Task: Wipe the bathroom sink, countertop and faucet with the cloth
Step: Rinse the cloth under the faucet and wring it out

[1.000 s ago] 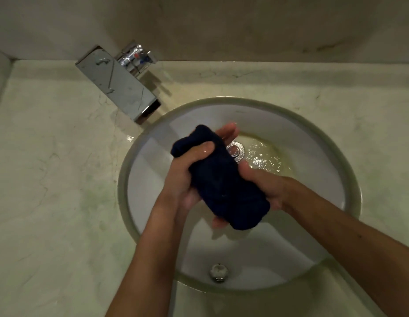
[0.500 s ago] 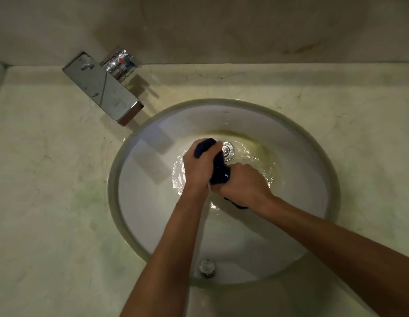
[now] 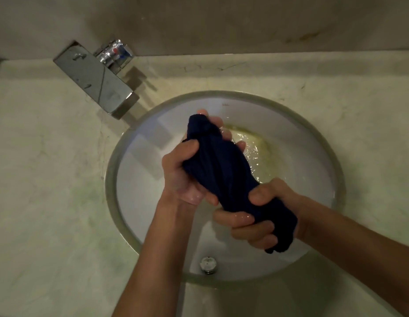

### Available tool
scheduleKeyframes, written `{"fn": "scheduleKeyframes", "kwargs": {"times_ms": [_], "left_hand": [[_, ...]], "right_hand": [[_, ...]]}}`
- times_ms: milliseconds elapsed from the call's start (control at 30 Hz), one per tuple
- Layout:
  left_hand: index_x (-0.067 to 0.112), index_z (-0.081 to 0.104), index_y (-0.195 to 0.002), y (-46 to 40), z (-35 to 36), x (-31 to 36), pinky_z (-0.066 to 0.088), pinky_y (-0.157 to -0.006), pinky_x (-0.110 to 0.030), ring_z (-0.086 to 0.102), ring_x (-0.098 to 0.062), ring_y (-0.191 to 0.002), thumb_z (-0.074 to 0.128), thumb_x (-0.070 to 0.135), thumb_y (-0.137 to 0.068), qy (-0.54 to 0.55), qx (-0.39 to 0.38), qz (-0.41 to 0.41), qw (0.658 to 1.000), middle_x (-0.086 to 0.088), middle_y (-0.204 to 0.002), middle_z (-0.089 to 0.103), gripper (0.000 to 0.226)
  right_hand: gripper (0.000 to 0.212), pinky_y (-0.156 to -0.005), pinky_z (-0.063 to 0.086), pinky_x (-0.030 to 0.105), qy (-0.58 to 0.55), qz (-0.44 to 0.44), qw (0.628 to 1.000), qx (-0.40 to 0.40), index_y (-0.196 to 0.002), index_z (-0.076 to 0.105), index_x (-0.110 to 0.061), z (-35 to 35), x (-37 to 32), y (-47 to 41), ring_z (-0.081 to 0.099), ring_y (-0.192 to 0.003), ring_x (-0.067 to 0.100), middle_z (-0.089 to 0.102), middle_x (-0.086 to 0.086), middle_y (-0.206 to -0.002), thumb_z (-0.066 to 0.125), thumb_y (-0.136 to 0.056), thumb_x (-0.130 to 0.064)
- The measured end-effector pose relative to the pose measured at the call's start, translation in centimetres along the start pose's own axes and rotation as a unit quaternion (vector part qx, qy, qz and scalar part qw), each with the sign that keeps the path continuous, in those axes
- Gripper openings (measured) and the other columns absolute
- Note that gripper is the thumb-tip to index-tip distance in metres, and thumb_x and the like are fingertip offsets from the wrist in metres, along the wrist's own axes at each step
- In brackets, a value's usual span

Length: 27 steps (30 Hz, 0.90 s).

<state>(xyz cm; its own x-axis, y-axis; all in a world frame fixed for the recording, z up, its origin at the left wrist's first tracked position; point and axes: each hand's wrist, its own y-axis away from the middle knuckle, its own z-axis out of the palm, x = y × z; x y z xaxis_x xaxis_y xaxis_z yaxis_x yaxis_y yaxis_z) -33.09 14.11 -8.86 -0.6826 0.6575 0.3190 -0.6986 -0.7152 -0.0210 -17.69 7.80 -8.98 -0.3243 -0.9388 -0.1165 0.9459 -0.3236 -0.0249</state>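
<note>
A dark blue cloth [image 3: 224, 170], twisted into a thick roll, hangs over the round white sink [image 3: 144, 193]. My left hand [image 3: 187, 177] grips its upper end, fingers curled round from behind. My right hand [image 3: 260, 216] grips the lower end, thumb on top. Both hands look wet. Water shimmers in the bowl near the hidden drain. The chrome faucet [image 3: 100, 85] juts from the wall at the upper left, its spout ending at the sink's rim. Pale marble countertop [image 3: 50, 179] surrounds the bowl.
A chrome overflow fitting [image 3: 208, 263] sits on the near wall of the bowl. The faucet's handle [image 3: 115, 53] with red and blue marks stands at the wall. A beige wall [image 3: 221, 24] rises behind the counter.
Half a second ago both hands held the bunched cloth low by the drain. They have since lifted it toward me and drawn it out into a twisted roll.
</note>
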Motion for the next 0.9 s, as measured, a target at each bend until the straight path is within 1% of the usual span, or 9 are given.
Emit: {"fn": "scheduleKeyframes", "kwargs": {"times_ms": [100,200,300,400,467,533,633,767,900], "left_hand": [[0.021,0.063,-0.128,-0.2,1.0,0.9,0.059,-0.090,-0.039,0.064,-0.015,-0.082,0.089,0.022,-0.078,-0.032,0.011,-0.005,0.999,-0.001,-0.091,0.062,0.056],[0.023,0.075,-0.088,-0.6,1.6,1.3,0.056,-0.074,-0.035,0.062,-0.014,-0.073,0.088,0.019,-0.072,-0.307,0.189,0.009,0.933,0.001,-0.081,0.063,0.021],[0.018,0.068,-0.078,-1.7,-0.2,0.1,0.053,-0.065,-0.026,0.064,-0.010,-0.070,0.080,0.004,-0.077,-0.480,0.356,0.022,0.802,0.007,-0.073,0.065,0.019],[0.019,0.063,-0.083,-2.9,-4.0,-2.4,0.045,-0.067,-0.015,0.059,0.000,-0.068,0.074,0.004,-0.081,-0.615,0.408,-0.012,0.675,0.014,-0.074,0.063,0.018],[0.017,0.061,-0.087,-3.2,-6.2,-4.0,0.042,-0.070,-0.020,0.058,-0.005,-0.074,0.071,0.008,-0.082,-0.677,0.409,-0.036,0.611,0.009,-0.082,0.065,0.014],[0.016,0.060,-0.090,-3.4,-7.1,-4.9,0.042,-0.073,-0.026,0.058,-0.013,-0.080,0.069,0.009,-0.085,-0.693,0.404,-0.041,0.595,0.004,-0.087,0.067,0.012],[0.013,0.063,-0.095,-3.0,-6.0,-3.3,0.048,-0.076,-0.028,0.062,-0.014,-0.083,0.073,0.013,-0.086,-0.629,0.413,-0.074,0.654,0.006,-0.087,0.066,0.014],[0.006,0.062,-0.115,-0.6,-3.2,2.0,0.048,-0.094,-0.045,0.062,-0.030,-0.107,0.073,0.012,-0.078,-0.240,0.257,-0.132,0.927,-0.013,-0.111,0.066,0.039],[0.004,0.047,-0.146,0.8,-2.2,4.0,0.035,-0.110,-0.056,0.046,-0.041,-0.134,0.082,0.024,-0.082,-0.254,0.083,-0.104,0.958,-0.023,-0.149,0.048,0.075]], "right_hand": [[0.038,-0.051,0.044,0.016,0.018,-0.008,0.999,0.040,-0.118,0.052,-0.011,0.2,0.7,0.6,0.032,-0.054,0.009,0.044,0.000,-0.081,0.073,-0.088,-0.021],[0.049,-0.049,0.042,0.018,0.089,-0.002,0.974,0.206,-0.103,0.061,-0.014,1.6,0.5,0.6,0.037,-0.052,0.007,0.045,-0.001,-0.072,0.086,-0.075,-0.046],[0.040,-0.049,0.040,0.021,0.312,0.019,0.803,0.507,-0.077,0.063,-0.015,1.0,-0.9,-0.8,0.047,-0.047,0.008,0.054,-0.004,-0.057,0.087,-0.071,-0.046],[0.030,-0.054,0.040,0.027,0.490,0.045,0.601,0.630,-0.064,0.062,-0.020,-2.9,-1.2,-2.5,0.060,-0.056,0.012,0.064,-0.007,-0.058,0.079,-0.074,-0.043],[0.026,-0.052,0.039,0.029,0.551,0.089,0.533,0.636,-0.064,0.058,-0.024,-5.5,-0.6,-2.9,0.064,-0.063,0.019,0.064,-0.004,-0.062,0.064,-0.074,-0.048],[0.022,-0.054,0.039,0.030,0.562,0.098,0.517,0.638,-0.068,0.054,-0.028,-6.6,-0.3,-2.9,0.065,-0.066,0.022,0.064,-0.003,-0.066,0.053,-0.072,-0.049],[0.026,-0.056,0.045,0.027,0.511,0.067,0.587,0.624,-0.076,0.066,-0.021,-5.8,-0.8,-2.2,0.066,-0.065,0.016,0.071,0.001,-0.073,0.073,-0.077,-0.046],[0.032,-0.050,0.042,0.022,0.288,0.030,0.823,0.489,-0.091,0.068,-0.008,-2.7,-1.4,0.2,0.051,-0.049,0.010,0.057,-0.001,-0.063,0.083,-0.080,-0.035],[0.046,-0.053,0.047,0.024,0.087,-0.005,0.970,0.227,-0.103,0.072,-0.011,-1.7,-1.1,0.9,0.047,-0.049,0.009,0.051,-0.001,-0.066,0.081,-0.079,-0.049]]}}
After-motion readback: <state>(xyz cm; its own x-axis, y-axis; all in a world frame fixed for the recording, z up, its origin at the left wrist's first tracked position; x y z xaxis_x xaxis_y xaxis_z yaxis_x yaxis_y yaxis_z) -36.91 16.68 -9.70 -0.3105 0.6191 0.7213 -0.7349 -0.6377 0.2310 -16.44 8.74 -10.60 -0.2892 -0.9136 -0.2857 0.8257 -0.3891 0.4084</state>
